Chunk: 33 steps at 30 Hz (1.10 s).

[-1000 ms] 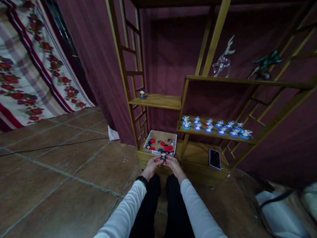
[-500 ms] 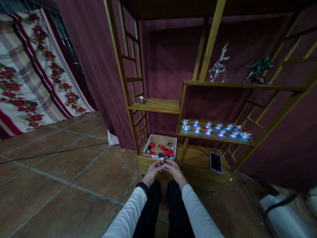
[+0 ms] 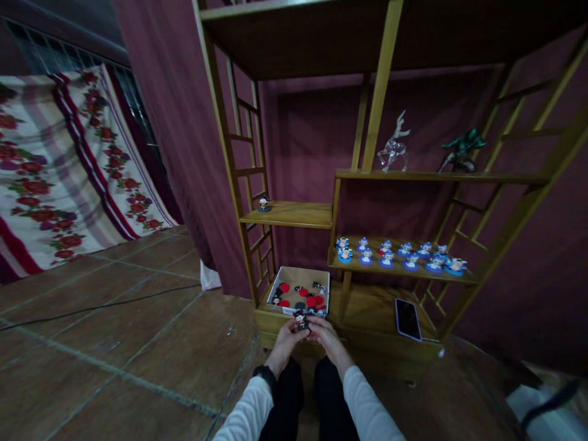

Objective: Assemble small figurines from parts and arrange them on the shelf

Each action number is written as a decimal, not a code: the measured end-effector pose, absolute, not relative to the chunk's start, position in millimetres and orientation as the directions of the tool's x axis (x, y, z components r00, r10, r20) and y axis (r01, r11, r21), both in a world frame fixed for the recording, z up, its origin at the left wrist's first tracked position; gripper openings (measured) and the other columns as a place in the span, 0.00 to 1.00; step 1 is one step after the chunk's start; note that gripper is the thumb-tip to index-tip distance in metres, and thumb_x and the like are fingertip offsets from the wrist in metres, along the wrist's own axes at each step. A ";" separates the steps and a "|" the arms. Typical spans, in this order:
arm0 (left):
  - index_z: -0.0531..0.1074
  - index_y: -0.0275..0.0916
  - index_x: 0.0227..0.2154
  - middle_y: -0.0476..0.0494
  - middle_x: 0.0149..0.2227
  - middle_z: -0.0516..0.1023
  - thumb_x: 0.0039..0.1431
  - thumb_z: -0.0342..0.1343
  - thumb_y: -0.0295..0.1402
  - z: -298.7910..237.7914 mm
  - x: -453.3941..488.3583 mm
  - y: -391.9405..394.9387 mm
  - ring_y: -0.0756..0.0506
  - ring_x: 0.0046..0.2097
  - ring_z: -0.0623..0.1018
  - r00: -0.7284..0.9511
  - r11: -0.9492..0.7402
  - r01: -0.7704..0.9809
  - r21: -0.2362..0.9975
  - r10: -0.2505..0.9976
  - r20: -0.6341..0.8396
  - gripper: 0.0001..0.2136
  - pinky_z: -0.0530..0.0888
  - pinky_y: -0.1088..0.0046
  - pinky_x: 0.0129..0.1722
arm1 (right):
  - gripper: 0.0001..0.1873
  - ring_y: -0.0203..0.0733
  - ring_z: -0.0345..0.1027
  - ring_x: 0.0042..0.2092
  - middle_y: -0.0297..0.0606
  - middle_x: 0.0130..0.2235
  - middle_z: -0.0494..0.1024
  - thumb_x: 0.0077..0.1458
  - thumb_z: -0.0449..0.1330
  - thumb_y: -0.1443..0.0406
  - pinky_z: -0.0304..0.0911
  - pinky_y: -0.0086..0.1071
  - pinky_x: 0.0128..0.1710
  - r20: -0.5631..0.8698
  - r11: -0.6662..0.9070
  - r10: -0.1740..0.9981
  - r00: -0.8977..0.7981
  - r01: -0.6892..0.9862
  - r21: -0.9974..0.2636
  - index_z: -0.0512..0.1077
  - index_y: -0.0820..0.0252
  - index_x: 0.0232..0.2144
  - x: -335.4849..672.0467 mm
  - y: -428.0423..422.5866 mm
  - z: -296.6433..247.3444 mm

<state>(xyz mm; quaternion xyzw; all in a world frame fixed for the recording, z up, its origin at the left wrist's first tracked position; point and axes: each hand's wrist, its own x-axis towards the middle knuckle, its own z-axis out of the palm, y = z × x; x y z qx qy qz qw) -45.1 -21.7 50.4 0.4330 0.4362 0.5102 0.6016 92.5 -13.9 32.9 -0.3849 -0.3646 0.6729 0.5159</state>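
A small black-haired figurine (image 3: 301, 321) with a dark base is pinched between my two hands, just in front of the box. My left hand (image 3: 285, 340) grips it from the left, fingers closed. From the other side my right hand (image 3: 325, 335) holds it with its fingertips. Right behind them the open cardboard box (image 3: 298, 274) sits on the bottom shelf, with red discs (image 3: 311, 301) and several small figurines lying in it. A similar figurine (image 3: 263, 203) stands upright at the left end of the middle-left shelf (image 3: 298, 214).
Several blue and white figurines (image 3: 386, 260) stand in two rows on the right shelf. Above them are a clear deer figure (image 3: 394, 147) and a green figure (image 3: 463, 150). A phone (image 3: 408, 319) lies on the bottom shelf. A black cable (image 3: 110, 304) crosses the floor.
My view has tilted up, so the shelf and box appear lower. Both hands still hold the figurine, which now shows its dark base more clearly.
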 end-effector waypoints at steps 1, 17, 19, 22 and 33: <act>0.73 0.34 0.32 0.44 0.29 0.76 0.32 0.68 0.33 51.9 -45.2 -22.6 0.50 0.29 0.73 0.097 0.095 -0.228 0.969 0.993 -0.074 0.19 0.66 0.76 0.28 | 0.23 0.40 0.71 0.32 0.40 0.35 0.77 0.36 0.66 0.57 0.65 0.34 0.34 -0.141 -0.202 0.975 -0.174 -0.414 -0.888 0.72 0.61 0.37 92.3 -14.0 33.1; 0.74 0.36 0.27 0.42 0.30 0.78 0.28 0.68 0.32 53.1 -54.0 -14.9 0.44 0.33 0.76 0.006 -0.007 -0.105 0.994 1.000 0.007 0.17 0.70 0.70 0.35 | 0.21 0.38 0.69 0.29 0.37 0.29 0.76 0.34 0.66 0.54 0.62 0.31 0.29 -0.166 -0.193 0.981 -0.105 -0.370 -0.909 0.73 0.59 0.32 93.5 -12.1 38.7; 0.74 0.36 0.25 0.42 0.28 0.78 0.28 0.68 0.31 61.0 -58.4 -11.9 0.43 0.32 0.75 -0.027 -0.029 -0.053 0.998 0.999 0.028 0.16 0.70 0.70 0.34 | 0.21 0.37 0.69 0.28 0.37 0.28 0.76 0.34 0.66 0.54 0.62 0.30 0.29 -0.176 -0.198 0.980 -0.093 -0.365 -0.910 0.73 0.60 0.32 94.6 -11.6 39.6; 0.74 0.36 0.24 0.43 0.26 0.78 0.28 0.68 0.31 87.5 -63.5 -6.3 0.44 0.30 0.75 -0.079 -0.061 0.061 0.996 0.995 0.065 0.15 0.70 0.70 0.33 | 0.20 0.36 0.68 0.28 0.37 0.28 0.76 0.35 0.65 0.56 0.62 0.29 0.28 -0.190 -0.205 0.979 -0.077 -0.356 -0.912 0.73 0.60 0.32 95.6 -12.1 41.0; 0.74 0.35 0.26 0.44 0.27 0.78 0.27 0.68 0.31 231.6 -67.0 31.5 0.46 0.29 0.75 0.046 -0.294 0.165 0.941 0.956 0.290 0.17 0.71 0.71 0.30 | 0.19 0.36 0.68 0.27 0.37 0.27 0.76 0.33 0.66 0.56 0.61 0.30 0.28 -0.174 -0.188 0.982 -0.073 -0.394 -0.900 0.73 0.60 0.30 97.9 -9.0 37.0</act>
